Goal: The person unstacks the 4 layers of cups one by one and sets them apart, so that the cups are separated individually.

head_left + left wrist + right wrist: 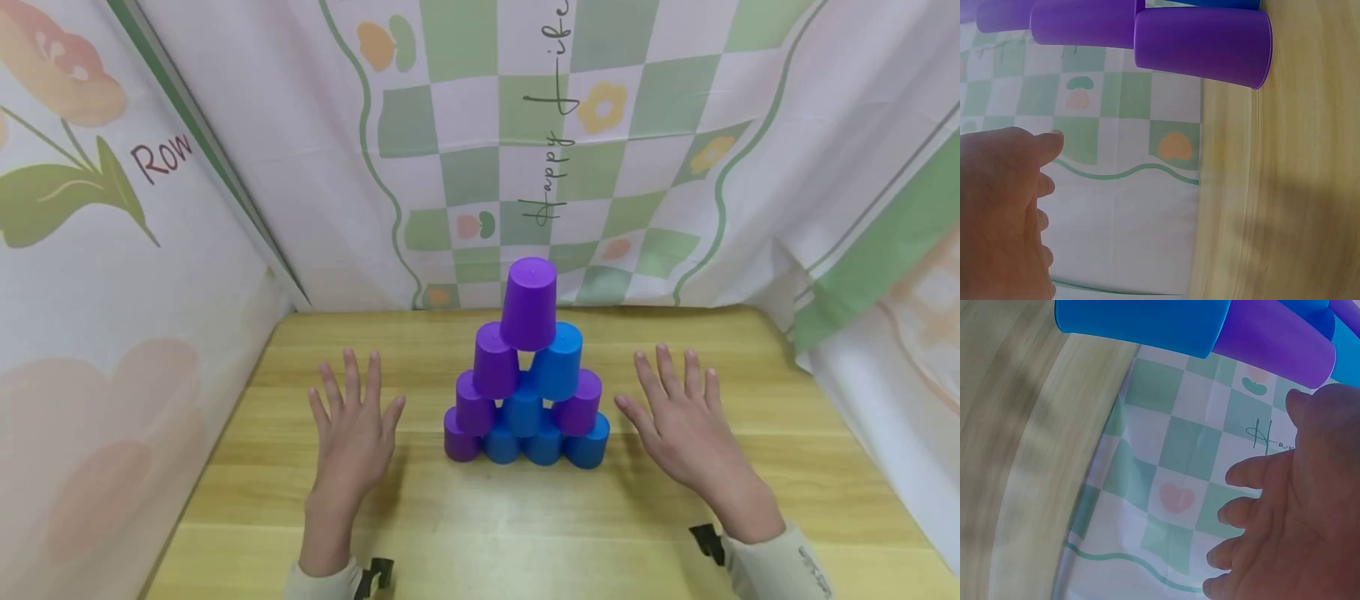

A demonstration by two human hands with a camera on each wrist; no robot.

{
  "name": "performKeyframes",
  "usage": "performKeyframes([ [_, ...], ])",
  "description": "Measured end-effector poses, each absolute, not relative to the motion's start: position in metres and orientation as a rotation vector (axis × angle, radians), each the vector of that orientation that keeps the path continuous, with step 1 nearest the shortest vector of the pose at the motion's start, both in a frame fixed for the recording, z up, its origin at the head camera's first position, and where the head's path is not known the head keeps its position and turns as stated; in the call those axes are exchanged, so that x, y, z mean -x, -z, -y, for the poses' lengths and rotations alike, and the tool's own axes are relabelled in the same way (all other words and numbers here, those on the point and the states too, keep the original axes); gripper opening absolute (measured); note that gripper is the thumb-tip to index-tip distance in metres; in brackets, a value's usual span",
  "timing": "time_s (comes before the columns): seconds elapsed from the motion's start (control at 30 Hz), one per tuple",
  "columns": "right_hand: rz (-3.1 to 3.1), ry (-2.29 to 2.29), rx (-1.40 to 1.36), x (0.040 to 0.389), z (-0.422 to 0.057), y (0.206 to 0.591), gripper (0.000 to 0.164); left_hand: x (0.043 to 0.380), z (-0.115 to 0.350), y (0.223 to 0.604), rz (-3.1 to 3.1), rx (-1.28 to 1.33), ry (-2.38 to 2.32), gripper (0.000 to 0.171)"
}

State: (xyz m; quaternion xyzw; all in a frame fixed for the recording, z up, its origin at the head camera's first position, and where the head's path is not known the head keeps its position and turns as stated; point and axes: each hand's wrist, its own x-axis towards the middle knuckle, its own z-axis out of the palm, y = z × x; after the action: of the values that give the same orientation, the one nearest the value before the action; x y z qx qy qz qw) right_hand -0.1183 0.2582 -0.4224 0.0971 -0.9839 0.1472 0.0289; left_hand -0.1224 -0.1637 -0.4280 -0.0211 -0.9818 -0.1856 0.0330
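A pyramid of upside-down cups stands mid-table, with a single purple cup (529, 304) at its peak. Below it, a purple cup (495, 361) and a blue cup (558, 363) sit side by side, over wider rows of both colours. To the left of the stack my left hand (354, 442) is spread above the table, apart from the cups. My right hand (690, 437) is likewise spread on the other side, its thumb nearest the stack but not touching. Both hold nothing. In the left wrist view a bottom-row purple cup (1204, 47) lies beyond the thumb.
The wooden table (465, 533) ends at a checkered curtain (465, 183) behind the stack. Another printed curtain (225, 333) hangs along the left edge, and more cloth (885, 333) drapes along the right. Each wrist wears a black strap (707, 543).
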Motion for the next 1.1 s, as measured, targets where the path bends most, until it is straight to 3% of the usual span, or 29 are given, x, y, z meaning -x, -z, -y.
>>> performKeyframes([
  [0.17, 3.017, -0.626, -0.357, 0.119, -0.261, 0.423, 0.073, 0.122, 0.165, 0.425, 2.967, 0.091, 0.707, 0.072],
  [0.37, 2.877, -0.997, -0.512, 0.123, -0.267, 0.43, 0.056, 0.124, 0.166, 0.41, 2.742, 0.158, 1.04, 0.068],
  [0.77, 2.9, -1.328, -0.634, 0.127, -0.264, 0.459, 0.073, 0.135, 0.125, 0.354, 2.206, 0.486, 1.398, 0.05],
  [1.1, 2.967, -1.41, -0.536, 0.132, -0.252, 0.472, 0.08, 0.149, 0.062, 0.313, 2.321, 0.643, 1.458, 0.077],
])
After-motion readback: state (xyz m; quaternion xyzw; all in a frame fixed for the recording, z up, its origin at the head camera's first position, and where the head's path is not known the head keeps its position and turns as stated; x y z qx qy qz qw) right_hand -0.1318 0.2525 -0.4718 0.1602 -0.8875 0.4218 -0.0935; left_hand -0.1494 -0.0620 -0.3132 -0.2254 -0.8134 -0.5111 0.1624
